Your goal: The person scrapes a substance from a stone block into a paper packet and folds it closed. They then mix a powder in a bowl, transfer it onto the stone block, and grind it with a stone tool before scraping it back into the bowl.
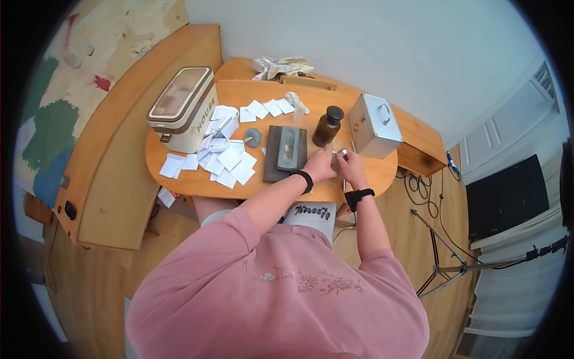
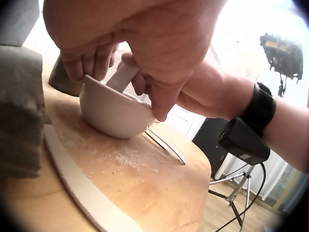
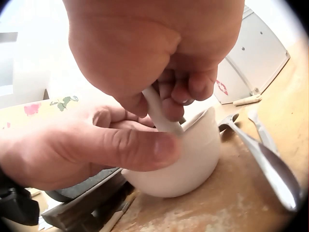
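Note:
A white mortar [image 2: 113, 111] with a small pouring lip stands on the wooden tabletop. My left hand [image 1: 321, 166] grips it, thumb on one side of the rim and fingers on the other. With its fingers curled round a white pestle [image 3: 158, 115], my right hand [image 1: 354, 169] holds it tilted, lower end inside the bowl. What lies in the mortar is hidden by its wall and my hands. Beside it lie a metal spoon [image 3: 270, 166] and a smaller pale utensil [image 3: 263, 129]. A curved pale strip [image 2: 82, 188] lies nearer the left wrist camera.
Beyond my hands stand a brown bottle [image 1: 328, 127] and a silver case [image 1: 378, 128]. Left of them, a grey stone slab [image 1: 289, 149] rests on a dark board [image 1: 272, 164]. Further left are folded white papers [image 1: 230, 158], a round grey disc [image 1: 253, 137] and a cream box [image 1: 185, 113].

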Tool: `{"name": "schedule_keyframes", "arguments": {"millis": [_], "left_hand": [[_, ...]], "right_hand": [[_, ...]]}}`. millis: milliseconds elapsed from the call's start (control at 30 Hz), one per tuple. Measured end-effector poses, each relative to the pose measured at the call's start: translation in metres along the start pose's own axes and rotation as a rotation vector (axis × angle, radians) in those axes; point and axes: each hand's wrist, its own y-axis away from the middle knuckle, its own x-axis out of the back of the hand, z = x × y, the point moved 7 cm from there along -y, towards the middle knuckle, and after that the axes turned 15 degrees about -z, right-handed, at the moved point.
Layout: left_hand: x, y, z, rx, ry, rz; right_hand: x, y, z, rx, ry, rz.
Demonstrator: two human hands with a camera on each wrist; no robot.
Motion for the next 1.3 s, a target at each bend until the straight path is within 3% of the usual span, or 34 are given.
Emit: {"name": "schedule_keyframes", "arguments": {"millis": [133, 200, 300, 433, 500, 633, 700, 833, 1033, 1100, 1200, 1300], "left_hand": [[0.001, 0.003, 0.004, 0.025, -0.007, 0.007], [0.000, 0.002, 0.003, 0.029, -0.013, 0.012], [-0.004, 0.002, -0.001, 0.066, -0.010, -0.049], [0.004, 0.004, 0.006, 0.018, 0.001, -0.011], [0.005, 0.006, 0.007, 0.027, 0.007, -0.013], [0.002, 0.004, 0.004, 0.046, 0.041, -0.004], [-0.005, 0.000, -0.004, 0.064, 0.028, -0.020], [0.001, 0.004, 0.005, 0.020, 0.017, -0.010], [0.003, 0.004, 0.005, 0.033, 0.024, -0.008], [-0.002, 0.000, -0.002, 0.062, 0.013, -0.028], [-0.003, 0.000, -0.002, 0.064, 0.011, -0.033], [0.001, 0.005, 0.002, 0.033, 0.044, -0.012]], "right_hand": [[0.006, 0.009, -0.003, -0.082, 0.182, 0.037], [-0.006, 0.012, -0.009, -0.090, 0.068, -0.084], [-0.014, 0.009, -0.011, -0.073, -0.158, -0.105], [-0.006, -0.002, 0.002, 0.033, -0.155, -0.011], [0.004, 0.008, -0.003, -0.052, 0.162, 0.052], [-0.004, 0.014, -0.014, -0.137, 0.209, 0.037], [-0.015, 0.008, -0.018, -0.054, 0.031, -0.068], [-0.010, -0.001, -0.010, 0.038, -0.064, -0.010], [0.000, 0.014, -0.024, -0.041, 0.324, 0.059], [-0.008, 0.014, -0.033, -0.005, 0.133, -0.042], [-0.013, 0.007, -0.023, 0.024, -0.115, -0.031], [-0.006, 0.003, -0.006, 0.025, -0.030, 0.034]]}}
